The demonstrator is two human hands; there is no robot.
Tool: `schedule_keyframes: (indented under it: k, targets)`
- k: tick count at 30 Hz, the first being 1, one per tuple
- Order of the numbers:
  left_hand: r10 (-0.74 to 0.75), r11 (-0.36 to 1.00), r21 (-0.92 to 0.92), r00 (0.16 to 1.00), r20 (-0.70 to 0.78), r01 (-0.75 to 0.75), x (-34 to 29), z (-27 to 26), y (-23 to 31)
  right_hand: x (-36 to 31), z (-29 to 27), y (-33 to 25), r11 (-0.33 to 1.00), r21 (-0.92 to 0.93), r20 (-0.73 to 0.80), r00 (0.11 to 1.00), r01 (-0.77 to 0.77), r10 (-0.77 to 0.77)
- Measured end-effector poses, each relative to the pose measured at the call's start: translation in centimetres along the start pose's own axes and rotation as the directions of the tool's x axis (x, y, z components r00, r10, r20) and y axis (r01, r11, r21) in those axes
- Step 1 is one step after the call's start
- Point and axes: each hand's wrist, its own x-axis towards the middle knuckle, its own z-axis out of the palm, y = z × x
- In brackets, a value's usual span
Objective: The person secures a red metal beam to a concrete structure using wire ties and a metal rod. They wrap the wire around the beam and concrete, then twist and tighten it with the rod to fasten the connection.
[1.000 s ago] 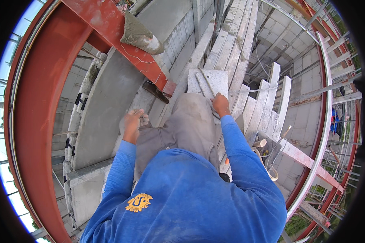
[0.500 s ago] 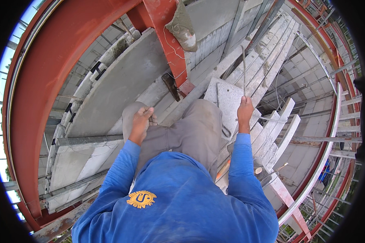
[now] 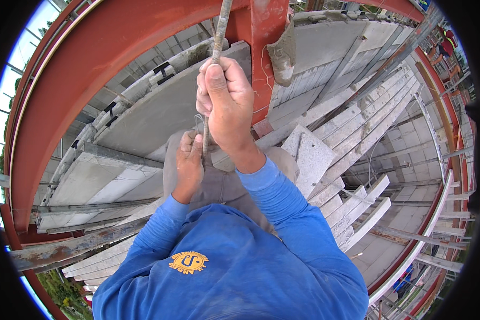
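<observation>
My right hand [image 3: 228,104] is raised in front of me, its fingers wrapped round a long, dirt-crusted steel rod [image 3: 222,26]. The rod stands nearly upright, and its top runs out of view. My left hand [image 3: 189,162] is lower, closed in a pinch beside the rod's lower end. A thin wire [image 3: 198,118] loops up from its fingertips next to the rod. Whether the left fingers also touch the rod I cannot tell. Both hands are above my lap, in front of my grey trousers [image 3: 178,146].
A red steel beam [image 3: 64,106] curves along the left, and a red post [image 3: 261,64] with a cement-caked bag [image 3: 282,56] rises ahead. Pale planks [image 3: 362,112] and a speckled slab [image 3: 309,154] lie to the right. A person in red [image 3: 447,44] is far off at upper right.
My right hand has swung the rod from the right across to the middle, up and nearer to me. The left hand has stayed low near my knee, beside the rod's lower end.
</observation>
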Motion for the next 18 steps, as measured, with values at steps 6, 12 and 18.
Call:
schedule_keyframes:
  k: [6, 12, 18]
  targets:
    - [-0.045, 0.996, -0.089, 0.934, -0.355, 0.015, -5.4, -11.0, 0.0, -2.3, 5.1, 9.5, 0.969, 0.103, 0.073, 0.973, -0.226, 0.219]
    - [0.19, 0.813, 0.574, 0.887, -0.42, 0.097, -9.3, -18.1, -0.3, -7.7, 2.3, 16.2, 0.805, 0.2, -0.055, 0.814, -0.558, 0.578]
    - [0.11, 0.512, 0.856, 0.983, -0.148, 0.072, -3.8, -15.6, 3.5, -8.5, -5.4, 21.9, 0.651, 0.461, -0.135, 0.677, -0.603, 0.723]
